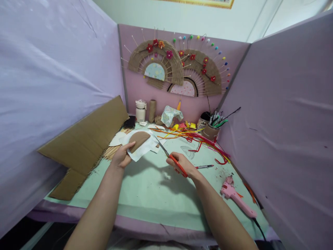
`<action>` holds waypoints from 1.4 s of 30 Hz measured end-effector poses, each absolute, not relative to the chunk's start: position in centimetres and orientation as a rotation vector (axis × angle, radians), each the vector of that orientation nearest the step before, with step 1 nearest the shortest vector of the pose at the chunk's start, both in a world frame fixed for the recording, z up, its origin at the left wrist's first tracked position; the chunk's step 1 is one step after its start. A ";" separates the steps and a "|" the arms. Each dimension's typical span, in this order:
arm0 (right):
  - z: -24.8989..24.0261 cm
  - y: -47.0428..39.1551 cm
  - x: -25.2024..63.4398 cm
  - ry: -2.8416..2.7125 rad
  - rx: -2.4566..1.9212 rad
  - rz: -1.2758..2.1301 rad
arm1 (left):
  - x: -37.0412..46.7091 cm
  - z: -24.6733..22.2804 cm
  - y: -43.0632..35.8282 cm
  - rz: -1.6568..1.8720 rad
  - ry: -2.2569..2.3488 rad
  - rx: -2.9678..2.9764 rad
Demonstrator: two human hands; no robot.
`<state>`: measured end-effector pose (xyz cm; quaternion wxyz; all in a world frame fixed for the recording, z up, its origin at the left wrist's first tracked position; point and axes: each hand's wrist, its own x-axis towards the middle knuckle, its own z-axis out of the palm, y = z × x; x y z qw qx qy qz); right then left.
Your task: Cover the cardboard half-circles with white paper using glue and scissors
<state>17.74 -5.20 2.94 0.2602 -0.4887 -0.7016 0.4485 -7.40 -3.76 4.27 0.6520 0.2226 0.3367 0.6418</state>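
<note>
My left hand point(123, 155) pinches a brown cardboard half-circle point(140, 139) together with a larger piece of white cloth or paper point(138, 154) behind it. The white piece sticks out around the cardboard on several sides. In my right hand point(180, 163) is a pair of red-handled scissors point(163, 148), fingers wrapped round the handles. Its blades point up and left towards the white piece's right edge. Whether the tips touch that edge I cannot tell. Both hands are held above the pale green tabletop point(153, 198).
Large cardboard sheets point(88, 142) lean at the left over thin wooden sticks point(110, 151). A pink glue gun point(238, 198) lies right, near a pen point(204, 166) and protractor point(187, 152). Behind are coloured pipe cleaners point(205, 139), a tool can point(211, 132) and a white bottle point(141, 111).
</note>
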 end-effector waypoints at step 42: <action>2.2 -4.5 17.8 -1.902 -1.334 1.051 | -7.6 4.6 -3.9 1.450 0.786 0.518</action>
